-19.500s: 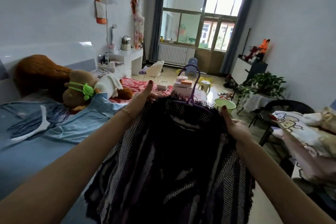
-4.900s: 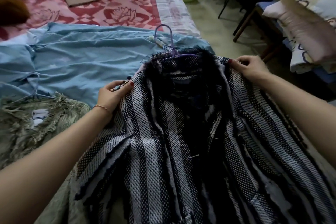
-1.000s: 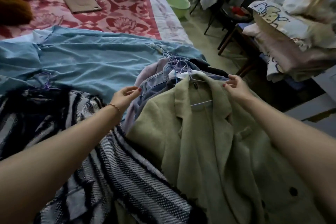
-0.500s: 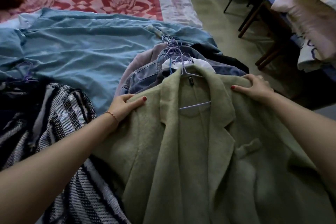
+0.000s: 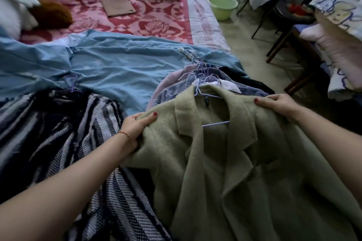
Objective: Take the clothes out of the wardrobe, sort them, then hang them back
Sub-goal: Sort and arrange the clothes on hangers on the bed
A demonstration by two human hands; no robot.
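Sorting step, judging by the layout: left hand (image 5: 135, 126) and right hand (image 5: 278, 104) each gripping a shoulder of the green coat (image 5: 225, 162), lying on its hanger (image 5: 207, 94) atop the garment pile (image 5: 195, 82) at 12 o'clock; striped jacket (image 5: 78, 143) lying at 9 o'clock on the bed (image 5: 117, 64); next move probably needs a level lift so the coat stays on the hanger.

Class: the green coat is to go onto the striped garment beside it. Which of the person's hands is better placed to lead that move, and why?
Left. The left hand grips the green coat at the shoulder right beside the striped garment; the right hand holds the far shoulder, away from it.
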